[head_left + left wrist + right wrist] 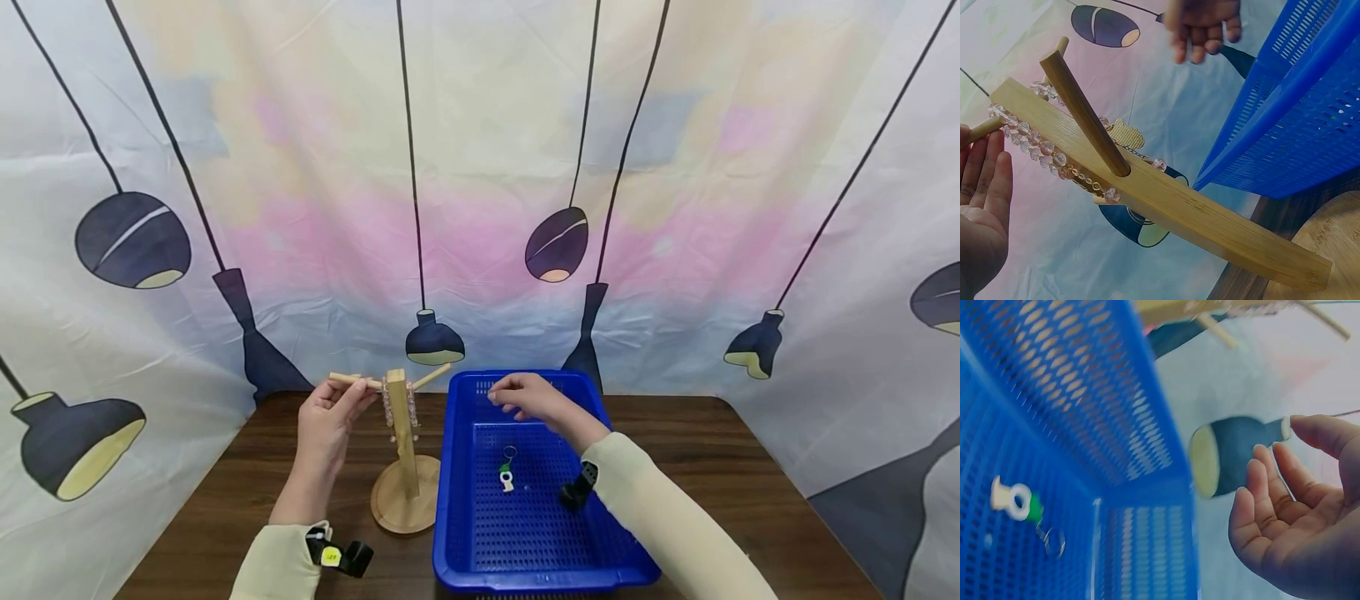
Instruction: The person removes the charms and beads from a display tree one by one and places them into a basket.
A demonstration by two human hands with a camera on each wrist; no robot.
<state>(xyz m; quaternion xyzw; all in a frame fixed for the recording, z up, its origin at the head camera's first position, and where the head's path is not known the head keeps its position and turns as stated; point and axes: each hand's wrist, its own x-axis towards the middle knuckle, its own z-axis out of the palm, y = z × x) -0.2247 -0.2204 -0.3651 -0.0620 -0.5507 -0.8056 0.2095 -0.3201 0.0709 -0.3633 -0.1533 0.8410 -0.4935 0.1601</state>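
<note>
A wooden jewelry stand (403, 433) with a round base stands upright on the table. My left hand (330, 410) holds its left peg (985, 130) between thumb and fingers. On that peg, close to the post, hangs a pink beaded bracelet (1034, 149); more pink beads (412, 407) hang on the post's other side. My right hand (528, 395) is above the far part of a blue plastic basket (442, 500), fingers loosely bent, nothing between them (1297, 512). Inside the basket lies a keychain (506, 477) with a white and green charm and a metal ring.
The basket sits just right of the stand's base on a dark wooden table (697, 475). Behind the table hangs a cloth backdrop (495, 167) printed with lamps. Both wrists carry small black cameras.
</note>
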